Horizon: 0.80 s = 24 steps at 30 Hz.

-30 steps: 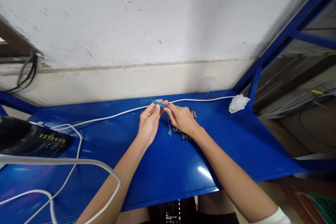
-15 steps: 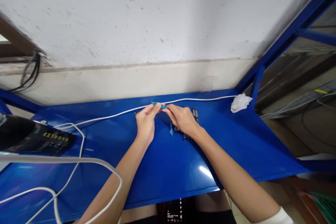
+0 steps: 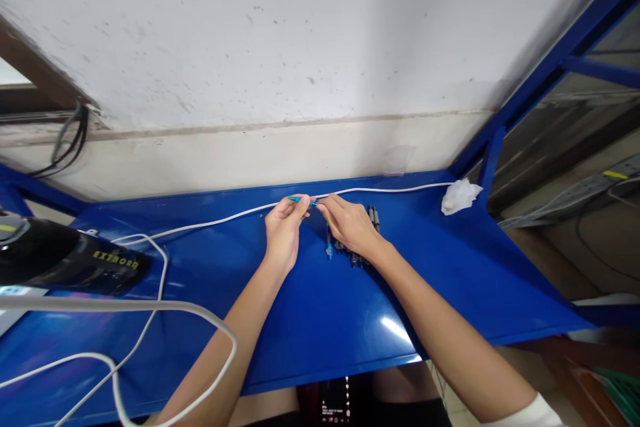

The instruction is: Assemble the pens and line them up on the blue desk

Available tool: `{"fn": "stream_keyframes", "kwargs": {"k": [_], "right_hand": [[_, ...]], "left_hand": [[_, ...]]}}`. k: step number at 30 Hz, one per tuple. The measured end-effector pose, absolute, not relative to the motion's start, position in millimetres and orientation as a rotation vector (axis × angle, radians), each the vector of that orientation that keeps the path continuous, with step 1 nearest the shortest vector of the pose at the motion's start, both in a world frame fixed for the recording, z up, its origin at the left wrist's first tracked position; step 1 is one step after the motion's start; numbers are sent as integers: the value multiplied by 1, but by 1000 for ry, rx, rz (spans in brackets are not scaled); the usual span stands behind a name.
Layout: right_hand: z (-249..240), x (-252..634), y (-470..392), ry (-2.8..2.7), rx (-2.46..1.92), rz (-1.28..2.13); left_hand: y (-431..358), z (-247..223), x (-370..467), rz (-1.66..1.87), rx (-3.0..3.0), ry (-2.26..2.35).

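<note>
A slim blue pen [image 3: 299, 199] is pinched between the thumb and fingers of my left hand [image 3: 283, 230], above the blue table [image 3: 320, 320]. My right hand [image 3: 351, 223] has its fingers closed at the pen's right end; what exactly its fingertips grip is too small to make out. Below and beside my right hand lie several dark pens [image 3: 374, 216], partly hidden by it. Another pen with a blue end [image 3: 329, 251] rests at the left of that row.
A black EXTRORD container [image 3: 75, 257] lies at the left. White cables [image 3: 163, 273] loop over the left side and run along the back. Crumpled white paper [image 3: 460, 197] sits at the back right. A lit phone [image 3: 336, 401] shows below the front edge.
The view has shifted slightly, so the table things appear a little further right. A small gap with a thin tip now shows between the blue pen's body and my right fingertips.
</note>
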State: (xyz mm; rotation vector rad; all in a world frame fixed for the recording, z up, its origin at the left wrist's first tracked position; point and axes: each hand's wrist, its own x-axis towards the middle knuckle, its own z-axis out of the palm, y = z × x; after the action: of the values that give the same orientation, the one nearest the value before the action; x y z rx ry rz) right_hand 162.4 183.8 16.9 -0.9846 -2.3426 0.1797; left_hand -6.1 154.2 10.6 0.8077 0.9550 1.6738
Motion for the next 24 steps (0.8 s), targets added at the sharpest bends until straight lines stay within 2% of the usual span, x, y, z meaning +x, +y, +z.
{"fn": "stream_keyframes", "kwargs": {"k": [8, 15, 24], "right_hand": [[14, 161, 183, -2298, -1050, 317], [14, 161, 186, -2340, -941, 175], [20, 163, 183, -2291, -986, 237]], "left_hand": [[155, 8, -5, 1651, 806, 1010], [154, 7, -5, 1660, 796, 1001], [155, 7, -2, 1642, 747, 977]]}}
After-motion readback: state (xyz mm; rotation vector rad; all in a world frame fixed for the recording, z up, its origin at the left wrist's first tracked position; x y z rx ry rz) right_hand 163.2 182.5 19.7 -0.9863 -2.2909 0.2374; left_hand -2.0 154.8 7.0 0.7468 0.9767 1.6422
